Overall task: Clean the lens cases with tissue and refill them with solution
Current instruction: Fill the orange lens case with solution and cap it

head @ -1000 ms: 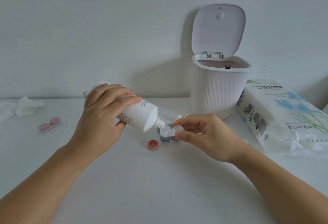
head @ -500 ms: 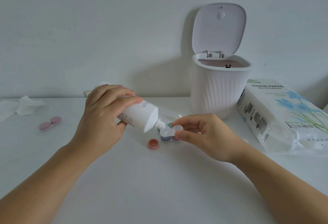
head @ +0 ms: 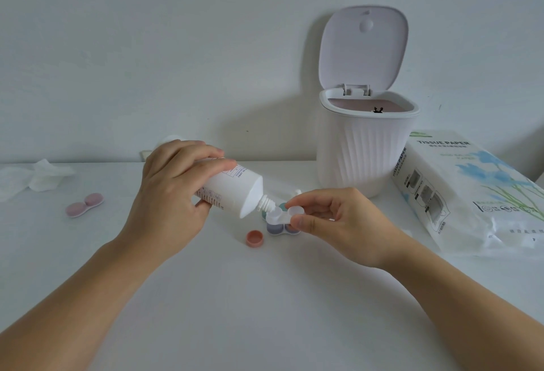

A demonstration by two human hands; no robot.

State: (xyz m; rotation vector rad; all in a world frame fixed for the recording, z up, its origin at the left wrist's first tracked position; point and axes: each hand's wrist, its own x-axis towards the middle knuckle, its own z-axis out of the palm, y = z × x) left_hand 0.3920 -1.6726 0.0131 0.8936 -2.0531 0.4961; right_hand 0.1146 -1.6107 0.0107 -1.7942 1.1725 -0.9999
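My left hand [head: 170, 191] grips a white solution bottle [head: 232, 191], tipped so its nozzle points down to the right into the left well of a white lens case [head: 284, 214]. My right hand [head: 338, 220] pinches that case by its right well, a little above the table. Under it lies another lens case with grey-purple caps [head: 282, 228]. A loose salmon-pink cap [head: 254, 237] rests on the table just left of it. A closed pink lens case [head: 84, 204] lies far left. A crumpled tissue [head: 44, 178] sits at the back left.
A white ribbed bin [head: 365, 153] with its lid up stands behind my right hand. A pack of tissue paper [head: 471, 194] lies at the right. A teal cap [head: 282, 205] shows behind the held case. The white table [head: 265, 311] meets a white wall.
Both hands hold nearly still. The bottle stays tipped with its nozzle at the held case's left well.
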